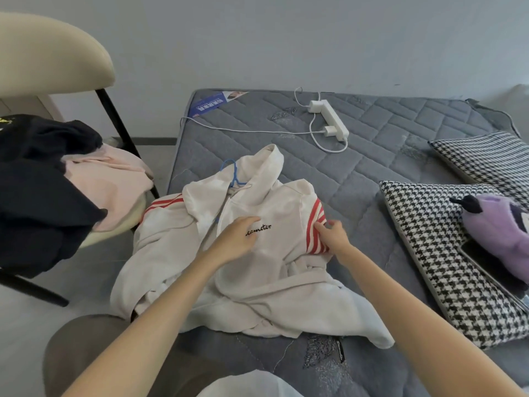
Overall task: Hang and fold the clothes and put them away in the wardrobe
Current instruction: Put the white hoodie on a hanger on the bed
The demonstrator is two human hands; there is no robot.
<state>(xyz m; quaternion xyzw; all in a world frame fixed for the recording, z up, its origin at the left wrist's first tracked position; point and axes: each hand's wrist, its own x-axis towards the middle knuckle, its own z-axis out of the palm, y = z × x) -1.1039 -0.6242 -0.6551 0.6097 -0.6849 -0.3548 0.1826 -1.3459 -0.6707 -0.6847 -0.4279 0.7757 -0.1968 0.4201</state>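
Grey mattress [372, 173] against a pale wall. White hoodie [257, 282] lies front-up near its left edge, blue hanger [233, 173] in the neck. Left hand [234, 239] rests on the chest, fingers relaxed. Right hand [333, 234] fingers pinch the striped shoulder. Judgement: seat the shoulder over the hanger end before lifting. Houndstooth cushion [429, 253] crowds the right; open mattress beyond.

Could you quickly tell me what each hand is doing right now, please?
Left hand: open, resting flat on the chest of the white hoodie.
Right hand: pinches the hoodie's red-striped sleeve.
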